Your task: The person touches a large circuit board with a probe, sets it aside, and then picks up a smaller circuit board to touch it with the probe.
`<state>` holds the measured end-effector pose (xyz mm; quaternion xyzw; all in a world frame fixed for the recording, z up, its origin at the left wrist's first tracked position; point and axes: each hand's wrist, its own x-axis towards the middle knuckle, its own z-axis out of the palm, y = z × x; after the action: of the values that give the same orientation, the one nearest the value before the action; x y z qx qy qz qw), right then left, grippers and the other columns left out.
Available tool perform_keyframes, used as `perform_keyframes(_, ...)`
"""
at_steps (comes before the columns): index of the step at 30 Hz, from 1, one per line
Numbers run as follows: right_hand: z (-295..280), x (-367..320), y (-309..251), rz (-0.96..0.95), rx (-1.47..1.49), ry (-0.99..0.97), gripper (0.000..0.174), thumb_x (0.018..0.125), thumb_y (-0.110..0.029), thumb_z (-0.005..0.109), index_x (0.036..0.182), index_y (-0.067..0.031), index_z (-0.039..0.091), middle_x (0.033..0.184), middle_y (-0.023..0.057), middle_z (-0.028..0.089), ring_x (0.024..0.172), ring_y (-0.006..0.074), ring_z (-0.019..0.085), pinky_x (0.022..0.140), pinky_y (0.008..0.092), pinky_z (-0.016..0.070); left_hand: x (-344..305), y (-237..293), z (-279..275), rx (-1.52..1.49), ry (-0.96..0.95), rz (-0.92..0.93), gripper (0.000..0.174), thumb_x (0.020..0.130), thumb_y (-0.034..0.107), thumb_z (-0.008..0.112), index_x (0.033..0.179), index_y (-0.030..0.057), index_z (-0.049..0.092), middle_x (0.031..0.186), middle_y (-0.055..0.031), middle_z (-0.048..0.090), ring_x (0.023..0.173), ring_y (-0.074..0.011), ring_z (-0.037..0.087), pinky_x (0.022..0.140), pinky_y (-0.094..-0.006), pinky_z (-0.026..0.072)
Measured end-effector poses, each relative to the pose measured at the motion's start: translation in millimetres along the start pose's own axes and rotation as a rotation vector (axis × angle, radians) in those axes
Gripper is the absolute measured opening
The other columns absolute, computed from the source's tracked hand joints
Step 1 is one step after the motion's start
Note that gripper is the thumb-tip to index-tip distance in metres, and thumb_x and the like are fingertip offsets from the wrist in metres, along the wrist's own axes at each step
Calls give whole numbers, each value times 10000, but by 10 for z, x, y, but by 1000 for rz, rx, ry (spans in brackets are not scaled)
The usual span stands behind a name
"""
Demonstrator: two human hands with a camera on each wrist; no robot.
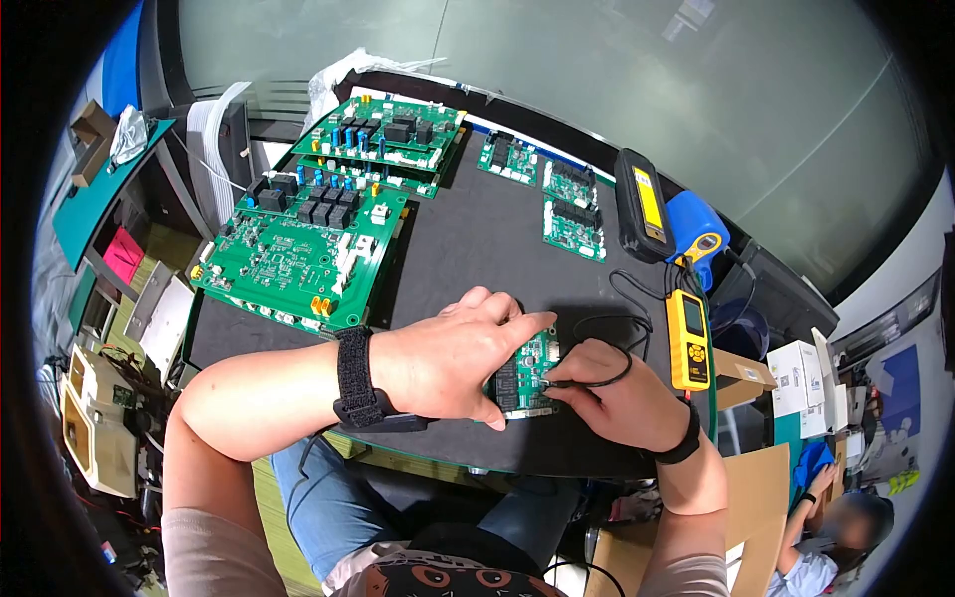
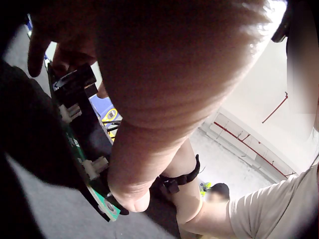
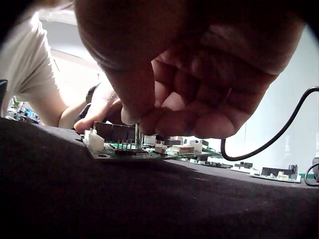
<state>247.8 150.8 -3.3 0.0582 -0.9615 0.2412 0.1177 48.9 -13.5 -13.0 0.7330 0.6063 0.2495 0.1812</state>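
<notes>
A small green circuit board point(image 1: 534, 370) with a black relay block lies on the dark mat near its front edge. My left hand point(image 1: 463, 360) grips it by its edges, thumb at the near end and fingers at the far end. My right hand point(image 1: 615, 393) pinches a small connector or probe tip on a black cable point(image 1: 597, 383) against the board's right part. In the right wrist view a thin metal piece point(image 3: 138, 134) stands between the fingertips and the board point(image 3: 124, 154), beside a row of pins. The left wrist view shows the left thumb point(image 2: 134, 191) at the board's end.
Large green boards point(image 1: 288, 249) with relays are at the left, several small boards point(image 1: 574, 227) at the back. A yellow meter point(image 1: 687, 338), a black case point(image 1: 644, 204) and a blue device point(image 1: 696, 229) lie at the right. Cardboard boxes point(image 1: 746, 497) stand beside the table; a person point(image 1: 831, 537) is beyond.
</notes>
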Motion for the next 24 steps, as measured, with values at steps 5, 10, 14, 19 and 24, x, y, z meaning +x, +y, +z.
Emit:
perform_keyframes(5,-9,1,-3,0,9,-15,250,829,-38,776,1043,-84,654,902,76,624,829,301,601,695,402,499,-1,5,-1,0,3,4,1085,646,238,944,1520,10,342,1283,-216,529,1234,-395,482,1094,-456,375)
perform_keyframes(10,-24,3,-18,26,-9,-42,192,865,-101,738,1033,-85,647,938,94,638,870,334,625,747,442,527,-5,16,-9,-6,15,13,1068,643,219,949,1505,-2,358,1275,-232,529,1222,-413,488,1082,-468,400)
perform_keyframes(14,-14,-5,-8,13,2,-31,198,862,-96,739,1032,-85,639,933,93,629,873,334,621,743,439,526,-6,19,-10,-8,21,18,1056,643,204,953,1495,-10,368,1270,-246,529,1213,-424,493,1067,-478,424)
perform_keyframes(19,-2,-15,26,-5,-7,-25,231,846,-71,759,1040,-89,635,913,86,621,849,319,608,711,425,508,0,5,-2,-13,5,5,1070,634,216,952,1507,13,366,1276,-228,529,1220,-410,486,1075,-466,399)
perform_keyframes(24,-22,-5,19,-8,-34,-33,208,852,-103,747,1014,-90,617,920,88,623,857,329,616,721,444,522,-4,2,5,-17,7,2,1082,624,225,952,1513,28,368,1283,-215,529,1221,-398,481,1081,-456,374)
